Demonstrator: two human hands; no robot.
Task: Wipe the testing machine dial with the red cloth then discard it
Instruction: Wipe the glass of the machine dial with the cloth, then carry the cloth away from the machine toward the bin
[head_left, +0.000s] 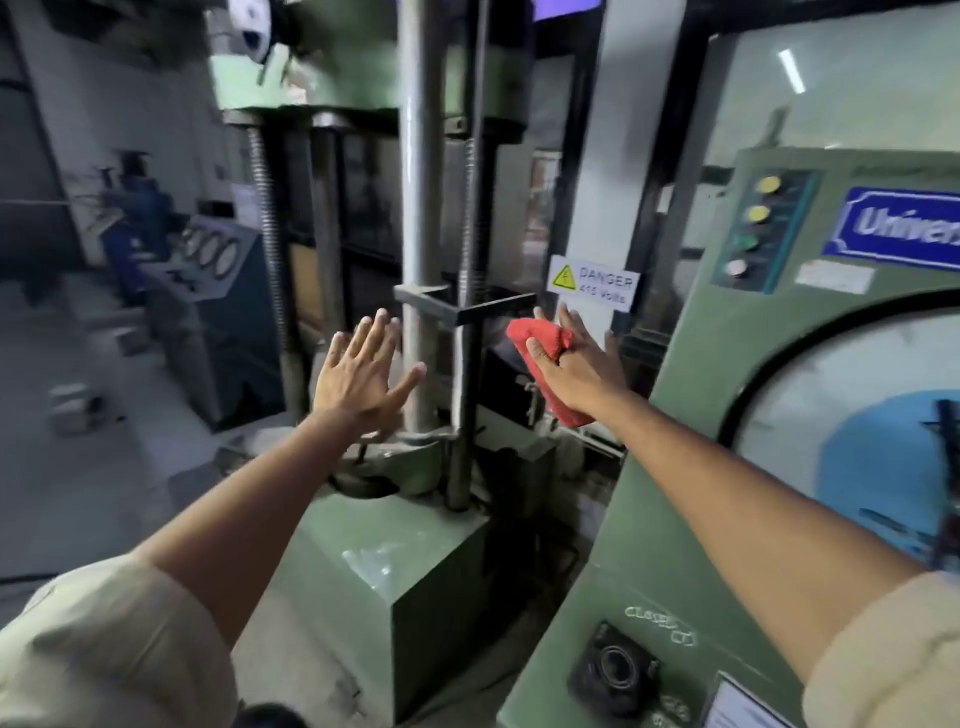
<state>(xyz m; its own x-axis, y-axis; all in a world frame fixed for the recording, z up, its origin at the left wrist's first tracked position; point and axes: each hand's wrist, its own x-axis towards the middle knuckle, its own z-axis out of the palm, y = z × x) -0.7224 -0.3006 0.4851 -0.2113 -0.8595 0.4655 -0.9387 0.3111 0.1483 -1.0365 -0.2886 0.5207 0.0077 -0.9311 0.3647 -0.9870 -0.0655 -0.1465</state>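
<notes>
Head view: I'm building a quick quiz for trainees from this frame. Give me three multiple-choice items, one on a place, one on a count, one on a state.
1. Where is the red cloth?
A. in the right hand
B. on the floor
C. draped over the dial

2. How many round buttons sit in the column on the green panel?
A. two
B. four
C. six

3. How is the left hand?
A. clenched in a fist
B. gripping the steel column
C. open, fingers spread, empty

Answers: 1 A, the thumb pins the cloth against the palm. 2 B, two yellow, one green, one white. 3 C, all fingers are apart and nothing is held.
</notes>
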